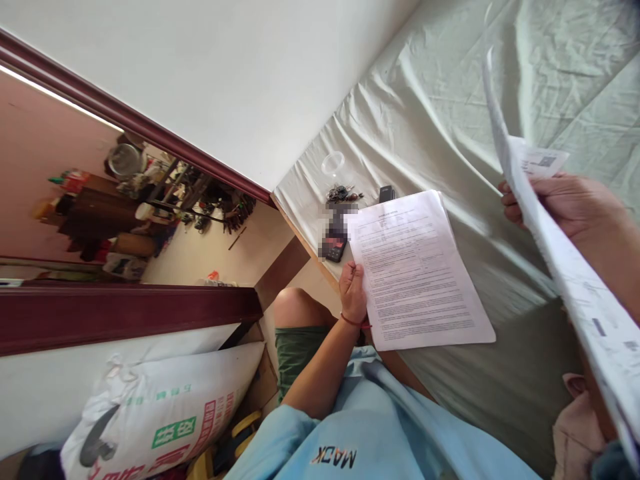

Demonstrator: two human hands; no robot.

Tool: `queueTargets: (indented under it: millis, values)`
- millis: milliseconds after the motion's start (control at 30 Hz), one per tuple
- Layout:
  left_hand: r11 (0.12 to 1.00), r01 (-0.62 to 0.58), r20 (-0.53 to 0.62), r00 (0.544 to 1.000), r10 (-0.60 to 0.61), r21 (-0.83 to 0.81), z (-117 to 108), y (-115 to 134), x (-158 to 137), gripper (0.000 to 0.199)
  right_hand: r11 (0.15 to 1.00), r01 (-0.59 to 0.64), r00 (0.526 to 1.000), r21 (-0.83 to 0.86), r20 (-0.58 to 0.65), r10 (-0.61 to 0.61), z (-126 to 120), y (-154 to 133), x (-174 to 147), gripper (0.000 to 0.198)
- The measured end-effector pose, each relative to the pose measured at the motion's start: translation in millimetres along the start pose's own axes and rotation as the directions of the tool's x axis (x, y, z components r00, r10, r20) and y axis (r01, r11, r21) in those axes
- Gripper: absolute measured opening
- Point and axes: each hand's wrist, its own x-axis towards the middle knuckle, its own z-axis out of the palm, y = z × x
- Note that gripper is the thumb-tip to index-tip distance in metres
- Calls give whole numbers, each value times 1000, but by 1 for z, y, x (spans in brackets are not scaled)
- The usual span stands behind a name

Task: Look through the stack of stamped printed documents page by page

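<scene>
My left hand [353, 292], with a red string at the wrist, pinches the left edge of a stack of printed sheets [420, 280]. The stack lies tilted toward me over my lap and the edge of the bed. Off to the right, my right hand [555, 203] is closed on a large white paper [565, 273], held upright and seen nearly edge-on. Behind it a smaller slip with a square code [543, 159] sticks out by the fingers. Part of my right hand is hidden by the paper.
Beyond the stack, on the pale green sheet [450, 133], lie a phone [334, 243], partly blurred out, a bunch of keys [341, 194], a small black object [386, 193] and a clear round lid [333, 163]. A doorway with dark red frame [130, 317] and a white sack [165, 413] are at left.
</scene>
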Motion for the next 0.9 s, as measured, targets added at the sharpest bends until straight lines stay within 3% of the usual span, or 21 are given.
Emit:
queueTargets:
  millis: [67, 167, 400, 567, 767, 900]
  values:
    - [1000, -7, 1, 1000, 7, 15, -1, 0, 0, 40, 984, -115, 993, 138, 2, 116, 4, -8, -7, 6]
    - [997, -18, 1, 1000, 18, 70, -2, 1, 0, 43, 966, -172, 984, 193, -21, 179, 6, -15, -14, 13]
    - [995, -30, 0, 1000, 30, 96, -1, 6, 1, 44, 970, -104, 994, 220, 13, 104, 5, -10, -10, 10]
    - [997, -36, -3, 999, 36, 67, 2, 7, 2, 44, 953, -175, 984, 249, 27, 173, 8, -16, -14, 11]
    - [994, -51, -14, 998, 53, 97, 1, 7, 3, 46, 949, -183, 983, 257, 72, 170, 11, -23, -25, 31]
    - [996, -33, -3, 999, 34, 88, -1, 4, 2, 45, 937, -189, 982, 293, 76, 174, 7, -21, -27, 34]
